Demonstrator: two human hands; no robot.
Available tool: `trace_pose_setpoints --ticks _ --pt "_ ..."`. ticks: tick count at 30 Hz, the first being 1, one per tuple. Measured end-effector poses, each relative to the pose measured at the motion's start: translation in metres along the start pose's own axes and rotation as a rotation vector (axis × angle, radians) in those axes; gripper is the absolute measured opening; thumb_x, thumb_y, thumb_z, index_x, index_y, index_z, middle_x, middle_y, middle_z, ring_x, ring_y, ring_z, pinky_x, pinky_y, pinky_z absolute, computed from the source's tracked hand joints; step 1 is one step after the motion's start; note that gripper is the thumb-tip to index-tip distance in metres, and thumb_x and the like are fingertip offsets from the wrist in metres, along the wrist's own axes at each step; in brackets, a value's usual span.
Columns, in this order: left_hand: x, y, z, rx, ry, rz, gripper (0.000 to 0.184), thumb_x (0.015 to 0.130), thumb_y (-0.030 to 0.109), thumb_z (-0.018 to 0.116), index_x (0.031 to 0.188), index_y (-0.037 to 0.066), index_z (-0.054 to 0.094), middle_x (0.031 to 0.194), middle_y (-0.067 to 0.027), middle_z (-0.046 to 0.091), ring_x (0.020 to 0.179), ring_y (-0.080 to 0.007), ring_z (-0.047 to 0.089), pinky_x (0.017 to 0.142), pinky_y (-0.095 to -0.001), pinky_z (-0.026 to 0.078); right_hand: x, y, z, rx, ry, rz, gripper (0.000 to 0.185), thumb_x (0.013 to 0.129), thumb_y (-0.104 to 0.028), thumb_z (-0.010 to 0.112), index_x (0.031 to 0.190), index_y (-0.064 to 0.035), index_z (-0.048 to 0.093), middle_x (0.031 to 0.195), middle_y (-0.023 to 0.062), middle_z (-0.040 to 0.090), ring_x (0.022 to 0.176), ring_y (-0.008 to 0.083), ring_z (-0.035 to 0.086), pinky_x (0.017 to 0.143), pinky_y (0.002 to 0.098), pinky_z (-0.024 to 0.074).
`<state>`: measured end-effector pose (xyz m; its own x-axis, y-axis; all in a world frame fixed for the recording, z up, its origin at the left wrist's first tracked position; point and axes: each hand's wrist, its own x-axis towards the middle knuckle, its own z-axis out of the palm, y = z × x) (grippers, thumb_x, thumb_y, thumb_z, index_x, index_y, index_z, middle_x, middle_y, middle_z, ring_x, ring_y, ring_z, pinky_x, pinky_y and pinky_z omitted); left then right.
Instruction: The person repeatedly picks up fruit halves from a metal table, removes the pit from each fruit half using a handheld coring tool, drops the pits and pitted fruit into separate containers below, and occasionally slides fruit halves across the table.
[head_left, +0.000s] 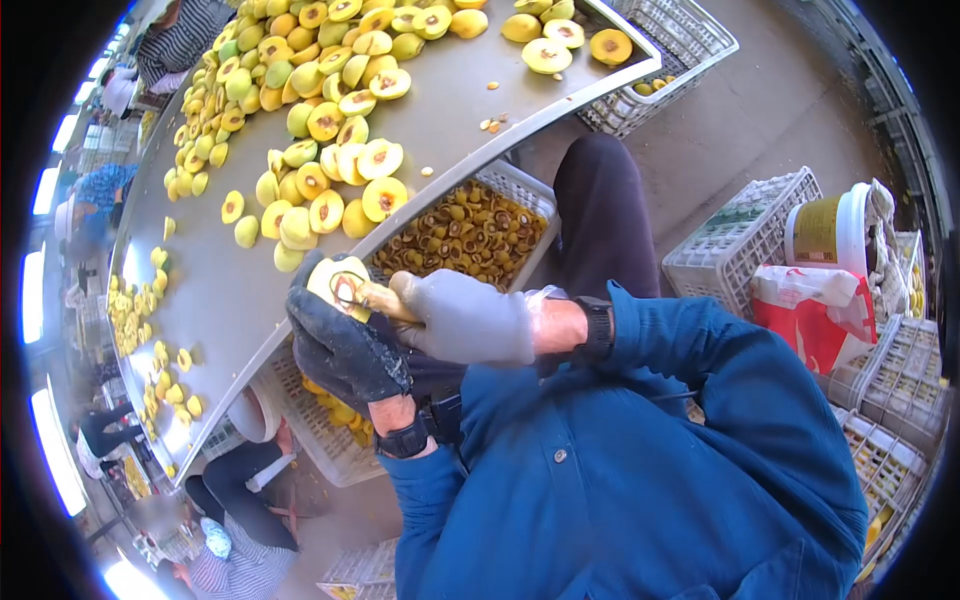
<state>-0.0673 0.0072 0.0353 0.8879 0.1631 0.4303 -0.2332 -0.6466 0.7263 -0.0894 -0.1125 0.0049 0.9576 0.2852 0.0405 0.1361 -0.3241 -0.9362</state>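
My left hand (pixel 345 335), in a dark, stained glove, is closed around a pale yellow halved fruit (pixel 328 278) with its cut face up. In a grey glove, my right hand (pixel 460 315) grips the wooden handle of a small tool (pixel 388 300). The tool's looped metal end rests at the reddish hollow in the middle of the fruit. Both hands are close together beside the edge of a metal table (pixel 430 120). Many halved yellow fruits (pixel 325 122) lie on that table, most of them toward its far side.
Below the table edge stands a crate of brown pits and scraps (pixel 470 235), with another crate (pixel 330 430) nearer. More crates (pixel 740 235), a white bucket (pixel 835 230) and a red-and-white bag (pixel 812 310) are at the right. Other people (pixel 245 560) sit at the left.
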Motion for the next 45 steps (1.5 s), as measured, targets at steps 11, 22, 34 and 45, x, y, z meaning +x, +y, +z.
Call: trace_pose_setpoints --ticks 11,22,34,45 --pt "0.001 0.002 -0.002 -0.434 0.020 -0.175 0.058 0.103 0.047 0.032 0.120 -0.003 0.056 0.109 -0.0157 0.063 0.094 -0.0258 0.064 0.086 -0.0380 0.054 -0.002 -0.012 -0.012 0.026 -0.057 -0.026 0.023 0.086 -0.020 0.062 0.095 -0.0001 0.053 0.076 0.0243 0.063 0.074 0.0434 0.063 0.063 0.0468 0.0485" --pt "0.017 -0.010 -0.035 -0.588 -0.395 0.072 0.061 0.101 0.048 0.035 0.110 -0.008 0.059 0.100 -0.0201 0.066 0.083 -0.0268 0.066 0.074 -0.0383 0.057 -0.024 -0.033 -0.035 -0.020 -0.263 -0.023 0.027 0.087 -0.021 0.061 0.101 0.0018 0.060 0.074 0.0160 0.064 0.066 0.0256 0.063 0.063 0.0375 0.0488" --pt "-0.010 -0.013 0.008 -1.225 -0.302 -0.282 0.067 0.098 0.061 0.032 0.105 0.000 0.056 0.089 -0.0218 0.064 0.067 -0.0281 0.063 0.058 -0.0384 0.055 -0.023 -0.017 -0.038 0.377 -0.502 0.148 0.021 0.082 -0.021 0.068 0.089 -0.0011 0.066 0.074 0.0003 0.064 0.065 0.0122 0.060 0.058 0.0293 0.0471" --pt "0.009 -0.049 0.018 -0.858 -0.068 -0.270 0.064 0.103 0.052 0.027 0.122 -0.003 0.053 0.103 -0.0174 0.066 0.087 -0.0234 0.066 0.076 -0.0335 0.054 -0.008 0.086 -0.018 -0.201 -0.260 0.114 0.029 0.081 -0.026 0.065 0.099 -0.0045 0.069 0.078 0.0150 0.068 0.073 0.0283 0.068 0.065 0.0402 0.0513"
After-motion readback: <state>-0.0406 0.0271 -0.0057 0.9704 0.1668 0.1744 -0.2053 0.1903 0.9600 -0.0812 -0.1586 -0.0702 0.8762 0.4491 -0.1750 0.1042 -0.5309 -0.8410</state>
